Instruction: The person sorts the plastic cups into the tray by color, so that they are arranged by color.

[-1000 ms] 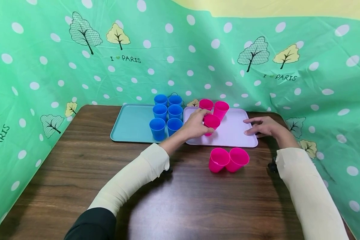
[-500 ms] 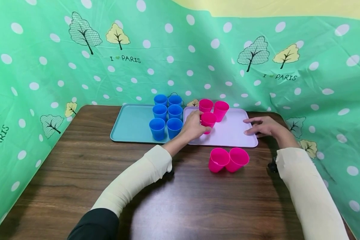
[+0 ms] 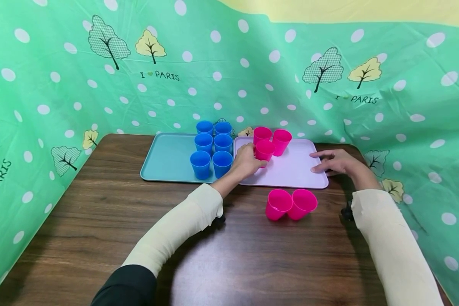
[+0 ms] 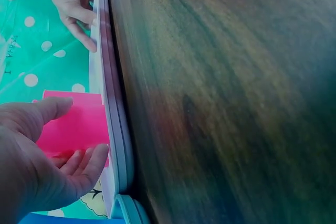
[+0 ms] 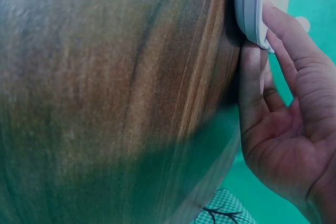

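My left hand (image 3: 248, 160) grips a pink cup (image 3: 265, 151) that stands on the lilac tray (image 3: 298, 170), just in front of two other pink cups (image 3: 272, 138) at the tray's back. In the left wrist view the thumb and fingers (image 4: 79, 162) curl round that pink cup (image 4: 73, 124). My right hand (image 3: 334, 161) lies with straight fingers on the tray's right edge; the right wrist view shows its fingers (image 5: 286, 35) touching the tray rim (image 5: 251, 9). Two more pink cups (image 3: 290, 204) lie side by side on the wooden table (image 3: 99, 221) in front of the tray.
A teal tray (image 3: 164, 159) left of the lilac one holds several blue cups (image 3: 213, 145) along its right side. A green dotted cloth (image 3: 61, 85) hangs close behind and on both sides of the table. My sleeves (image 3: 176, 229) cross the table's front half.
My left hand has carried the pink cup back and left across the lilac tray, bringing it close to the two cups at the rear. The right hand has stayed put.
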Demonstrator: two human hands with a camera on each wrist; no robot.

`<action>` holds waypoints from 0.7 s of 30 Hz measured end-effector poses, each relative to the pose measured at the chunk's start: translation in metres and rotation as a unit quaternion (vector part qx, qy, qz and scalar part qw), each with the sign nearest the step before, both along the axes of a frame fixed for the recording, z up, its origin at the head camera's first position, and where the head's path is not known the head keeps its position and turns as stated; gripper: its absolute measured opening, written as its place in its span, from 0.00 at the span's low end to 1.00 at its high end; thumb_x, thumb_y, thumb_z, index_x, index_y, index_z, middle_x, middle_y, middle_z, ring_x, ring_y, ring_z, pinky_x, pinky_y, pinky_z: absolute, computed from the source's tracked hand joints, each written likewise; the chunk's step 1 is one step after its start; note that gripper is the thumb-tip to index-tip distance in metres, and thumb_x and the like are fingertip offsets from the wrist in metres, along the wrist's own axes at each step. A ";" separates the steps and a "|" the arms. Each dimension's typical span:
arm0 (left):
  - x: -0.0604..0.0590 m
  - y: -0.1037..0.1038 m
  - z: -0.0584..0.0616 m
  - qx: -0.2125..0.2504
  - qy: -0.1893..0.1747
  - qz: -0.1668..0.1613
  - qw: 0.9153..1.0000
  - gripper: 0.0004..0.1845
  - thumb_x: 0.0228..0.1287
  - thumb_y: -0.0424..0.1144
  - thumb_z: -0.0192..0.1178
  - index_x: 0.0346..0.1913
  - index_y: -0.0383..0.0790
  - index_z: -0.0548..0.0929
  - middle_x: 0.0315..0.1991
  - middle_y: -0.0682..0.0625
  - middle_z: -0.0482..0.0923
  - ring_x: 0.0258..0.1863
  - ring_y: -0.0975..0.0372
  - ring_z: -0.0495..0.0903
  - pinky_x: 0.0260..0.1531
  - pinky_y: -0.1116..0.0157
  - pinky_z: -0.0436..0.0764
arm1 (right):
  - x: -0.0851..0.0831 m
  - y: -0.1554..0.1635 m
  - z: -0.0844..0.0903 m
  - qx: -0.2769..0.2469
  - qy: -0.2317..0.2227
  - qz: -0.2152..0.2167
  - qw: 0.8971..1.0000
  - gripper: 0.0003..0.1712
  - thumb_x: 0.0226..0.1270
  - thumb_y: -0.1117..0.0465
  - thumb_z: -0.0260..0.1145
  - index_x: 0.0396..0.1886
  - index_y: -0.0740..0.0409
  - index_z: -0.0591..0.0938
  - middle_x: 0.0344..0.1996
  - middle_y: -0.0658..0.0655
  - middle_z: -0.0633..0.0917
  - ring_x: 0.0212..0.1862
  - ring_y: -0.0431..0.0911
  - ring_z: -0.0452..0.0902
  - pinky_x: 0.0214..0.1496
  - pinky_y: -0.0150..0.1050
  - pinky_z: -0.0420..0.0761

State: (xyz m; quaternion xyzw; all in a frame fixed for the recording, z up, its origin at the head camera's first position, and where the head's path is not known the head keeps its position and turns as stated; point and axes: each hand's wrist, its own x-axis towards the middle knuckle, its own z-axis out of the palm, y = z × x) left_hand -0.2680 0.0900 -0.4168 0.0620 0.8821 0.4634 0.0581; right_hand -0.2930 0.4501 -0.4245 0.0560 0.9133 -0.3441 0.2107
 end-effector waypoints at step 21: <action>0.002 -0.002 -0.002 -0.048 -0.008 0.011 0.999 0.40 0.70 0.45 0.80 0.78 0.38 0.74 0.64 0.43 0.83 0.65 0.54 0.83 0.58 0.58 0.93 | 0.000 0.001 0.000 0.003 0.007 0.000 1.000 0.51 0.69 0.44 0.85 0.85 0.57 0.75 0.65 0.70 0.78 0.60 0.57 0.84 0.63 0.52 0.93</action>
